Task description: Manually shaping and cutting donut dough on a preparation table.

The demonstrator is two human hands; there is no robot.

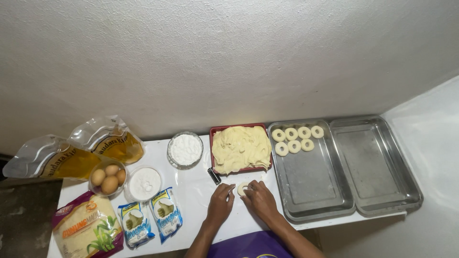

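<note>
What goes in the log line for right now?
left hand: flat on table | right hand: touching dough ring | tray: six rings

Two bare forearms enter from the bottom edge, with no sleeves showing on either one. The left hand and the right hand carry no gloves, rings, watch or bracelets that can be made out. Between the arms, a purple garment with a thin yellowish trim covers the person's front.
</note>
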